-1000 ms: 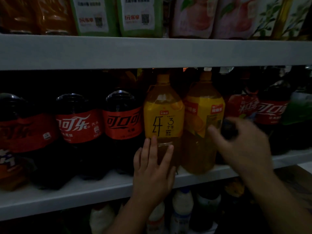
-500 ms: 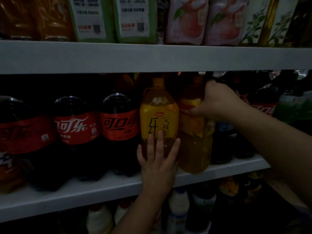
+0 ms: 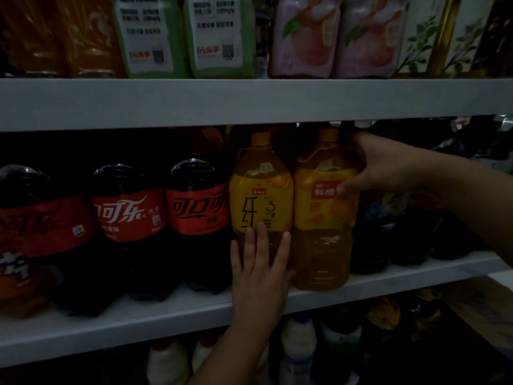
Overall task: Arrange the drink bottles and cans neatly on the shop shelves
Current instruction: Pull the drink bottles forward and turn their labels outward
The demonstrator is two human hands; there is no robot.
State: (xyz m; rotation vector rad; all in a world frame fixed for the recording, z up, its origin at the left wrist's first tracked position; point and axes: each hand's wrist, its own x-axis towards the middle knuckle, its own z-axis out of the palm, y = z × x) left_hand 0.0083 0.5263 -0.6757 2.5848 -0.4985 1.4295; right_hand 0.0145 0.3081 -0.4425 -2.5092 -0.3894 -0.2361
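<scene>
Two tall juice bottles with yellow labels stand upright and touching at the near edge of the middle shelf (image 3: 111, 323). The left hand (image 3: 261, 270) lies flat against the lower front of the left juice bottle (image 3: 261, 195). Its fingers (image 3: 262, 240) are straight, slightly spread, and press the bottle without closing round it. The right hand (image 3: 380, 168) reaches in from the right and grips the right juice bottle (image 3: 322, 218) at its shoulder. The thumb (image 3: 344, 190) is on the front of the label and the other fingers wrap round the bottle's right side.

To the left, three cola bottles (image 3: 197, 209) with red labels stand in a row. To the right, dark bottles (image 3: 374, 232) sit in shadow. The upper shelf (image 3: 249, 104) carries orange bottles (image 3: 55, 37), green-labelled bottles (image 3: 150, 37) and pink bottles (image 3: 305, 37). Below the middle shelf, white bottles (image 3: 298, 343) show dimly.
</scene>
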